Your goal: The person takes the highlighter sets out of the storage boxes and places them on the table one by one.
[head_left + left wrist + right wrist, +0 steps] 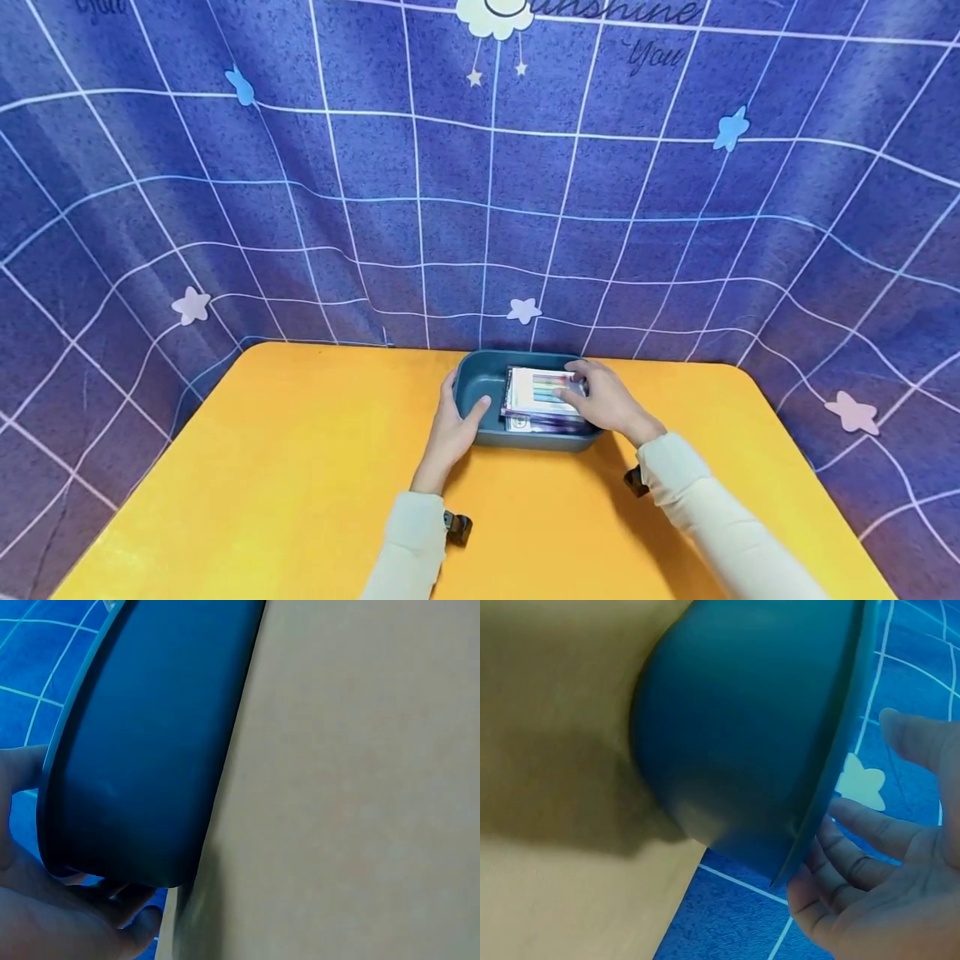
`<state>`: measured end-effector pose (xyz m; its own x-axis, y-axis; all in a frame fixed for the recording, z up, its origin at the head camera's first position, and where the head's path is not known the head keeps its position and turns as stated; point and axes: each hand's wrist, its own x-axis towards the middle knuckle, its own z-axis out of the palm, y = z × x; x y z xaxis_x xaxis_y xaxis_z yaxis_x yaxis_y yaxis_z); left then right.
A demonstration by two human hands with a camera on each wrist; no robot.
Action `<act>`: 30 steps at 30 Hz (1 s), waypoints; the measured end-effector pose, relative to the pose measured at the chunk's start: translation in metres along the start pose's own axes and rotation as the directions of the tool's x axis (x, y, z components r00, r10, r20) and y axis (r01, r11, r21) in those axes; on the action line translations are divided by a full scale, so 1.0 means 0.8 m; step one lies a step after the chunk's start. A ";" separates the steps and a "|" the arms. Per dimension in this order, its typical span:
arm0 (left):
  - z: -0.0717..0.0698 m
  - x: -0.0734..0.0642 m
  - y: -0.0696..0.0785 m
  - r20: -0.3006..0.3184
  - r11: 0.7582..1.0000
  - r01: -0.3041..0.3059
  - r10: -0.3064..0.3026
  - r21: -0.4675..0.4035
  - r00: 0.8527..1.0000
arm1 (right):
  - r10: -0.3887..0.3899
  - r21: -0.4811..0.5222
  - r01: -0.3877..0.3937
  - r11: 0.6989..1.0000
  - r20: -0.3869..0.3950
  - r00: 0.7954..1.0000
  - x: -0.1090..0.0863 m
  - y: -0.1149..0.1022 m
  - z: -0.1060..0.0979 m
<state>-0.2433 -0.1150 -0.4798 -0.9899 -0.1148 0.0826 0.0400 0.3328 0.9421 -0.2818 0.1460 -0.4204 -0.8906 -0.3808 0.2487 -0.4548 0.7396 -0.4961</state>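
Observation:
A dark teal plastic bin [491, 438] stands on the table near its far edge. My left hand [454, 427] grips the bin's left end, thumb over the rim and fingers along the outside wall. In the left wrist view those fingers curl round the end of the bin [150, 750]. Flat, shiny packets [525, 390] with colored stripes on white lie stacked in the bin's right half. Over the right end is my right hand [606, 402], its thumb above the top packet. In the right wrist view its fingers [847, 847] are loosely bent at the rim, the thumb apart.
The yellow table [315, 467] reaches to a blue curtain [450, 233] with a white grid and stars, which hangs behind and at both sides. A small black device [457, 528] sits at the left wrist, another black device [636, 482] at the right.

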 end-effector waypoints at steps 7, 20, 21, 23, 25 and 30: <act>-0.005 0.004 -0.004 -0.011 1.000 0.022 -0.023 -0.019 1.000 | -0.022 -0.057 0.018 0.998 -0.066 0.998 0.011 0.006 0.009; -0.004 0.009 -0.002 -0.003 0.998 0.048 -0.048 -0.033 0.999 | 0.143 -0.102 -0.149 0.984 -0.064 0.988 0.024 0.013 0.009; -0.003 0.009 -0.002 -0.003 0.998 0.048 -0.048 -0.028 0.999 | 0.144 -0.108 -0.150 0.983 -0.063 0.988 0.024 0.014 0.009; -0.002 0.008 -0.002 -0.007 0.998 0.051 -0.051 -0.022 0.999 | 0.150 -0.116 -0.156 0.981 -0.056 0.987 0.024 0.015 0.010; -0.002 0.008 -0.003 -0.011 0.998 0.053 -0.053 -0.021 0.999 | 0.162 -0.125 -0.166 0.978 -0.045 0.986 0.025 0.018 0.011; -0.001 0.008 -0.004 -0.019 0.998 0.062 -0.062 -0.020 0.998 | 0.188 -0.155 -0.187 0.970 -0.003 0.982 0.028 0.026 0.014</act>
<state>-0.2494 -0.1175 -0.4820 -0.9878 -0.1528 0.0302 -0.0183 0.3068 0.9516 -0.3110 0.1470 -0.4342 -0.9603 -0.2331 0.1530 -0.2758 0.8745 -0.3990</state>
